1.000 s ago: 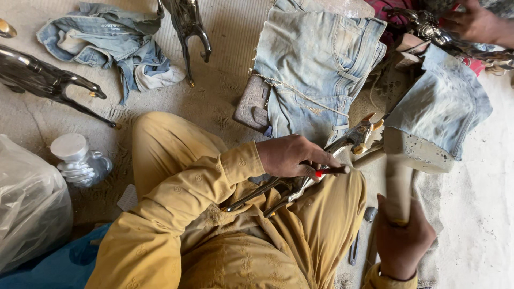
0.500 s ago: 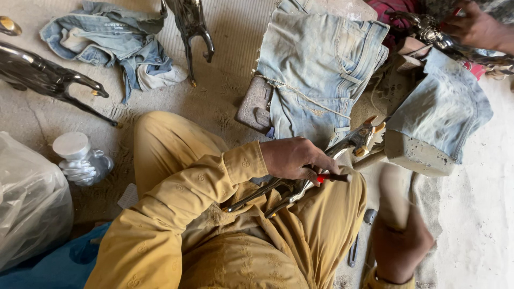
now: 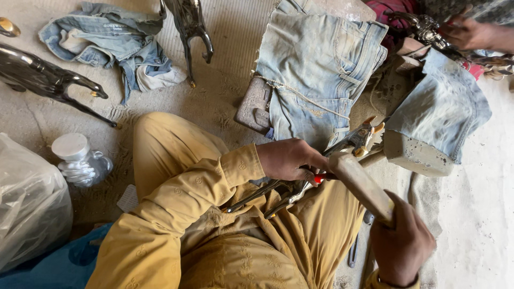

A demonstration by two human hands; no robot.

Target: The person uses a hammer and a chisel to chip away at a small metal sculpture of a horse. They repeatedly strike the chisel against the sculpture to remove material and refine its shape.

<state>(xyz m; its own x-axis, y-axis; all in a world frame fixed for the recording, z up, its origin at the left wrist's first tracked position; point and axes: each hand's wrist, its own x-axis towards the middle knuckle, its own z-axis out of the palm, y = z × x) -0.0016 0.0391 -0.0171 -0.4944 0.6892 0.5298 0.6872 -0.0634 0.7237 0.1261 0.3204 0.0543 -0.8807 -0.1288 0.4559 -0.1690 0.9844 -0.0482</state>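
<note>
The locking pliers [image 3: 300, 179] lie across the lap, the left hand [image 3: 289, 159] clenched around their handles; what the jaws bite is too small to make out. The right hand [image 3: 400, 247] grips the wooden shaft of a mallet [image 3: 415, 152], whose head hovers beside the pliers' tip, over worn denim [image 3: 321, 69].

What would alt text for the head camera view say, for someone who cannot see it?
Seen from above, a seated person in yellow clothes holds locking pliers in the left hand and a wooden-handled mallet in the right hand. Worn jeans lie on the sandy floor ahead, with dark metal animal figures and a capped jar to the left.
</note>
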